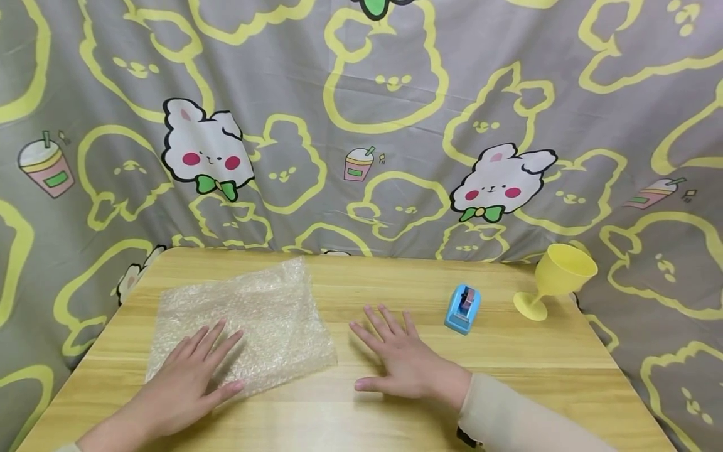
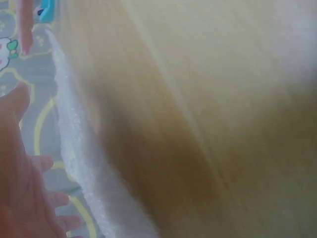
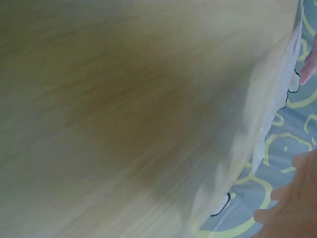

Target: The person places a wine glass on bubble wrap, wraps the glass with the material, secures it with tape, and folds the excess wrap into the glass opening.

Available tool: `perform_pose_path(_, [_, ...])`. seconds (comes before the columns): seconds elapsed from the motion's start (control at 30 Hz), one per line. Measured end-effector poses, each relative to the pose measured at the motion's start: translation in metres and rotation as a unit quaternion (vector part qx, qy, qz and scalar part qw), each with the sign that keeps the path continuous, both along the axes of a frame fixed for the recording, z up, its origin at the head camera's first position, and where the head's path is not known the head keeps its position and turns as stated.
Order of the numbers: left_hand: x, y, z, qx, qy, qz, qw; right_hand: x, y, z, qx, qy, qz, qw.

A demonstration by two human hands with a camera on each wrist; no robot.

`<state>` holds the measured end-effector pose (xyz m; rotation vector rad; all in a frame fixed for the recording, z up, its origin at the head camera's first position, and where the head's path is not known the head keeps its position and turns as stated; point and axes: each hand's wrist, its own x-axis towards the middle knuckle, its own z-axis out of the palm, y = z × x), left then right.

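Note:
A clear sheet of bubble wrap (image 1: 271,307) lies flat on the left half of the wooden table. My left hand (image 1: 189,376) is over its near left part, fingers spread and holding nothing; in the left wrist view a gap shows between that hand (image 2: 25,173) and the wrap (image 2: 89,173). To the right of the wrap is my right hand (image 1: 409,364), fingers spread wide, with nothing in it. The right wrist view catches its fingertips (image 3: 280,193) apart from the tabletop. Beyond the right hand stands a small blue tape dispenser (image 1: 463,309) with a roll in it.
A yellow plastic goblet (image 1: 556,279) stands upright near the table's back right corner. The wooden table (image 1: 339,414) ends at a grey curtain (image 1: 294,81) printed with yellow outlines and white cartoon animals, which hangs behind it and along both sides.

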<state>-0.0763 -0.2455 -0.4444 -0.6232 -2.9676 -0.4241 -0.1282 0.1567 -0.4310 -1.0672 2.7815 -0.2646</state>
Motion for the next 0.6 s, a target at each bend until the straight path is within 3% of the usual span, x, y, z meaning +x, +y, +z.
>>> perform_pose_path(0.6, [-0.002, -0.023, -0.013, 0.013, -0.031, 0.031, 0.9989, -0.004, -0.03, -0.004, 0.019, -0.004, 0.034, 0.9992])
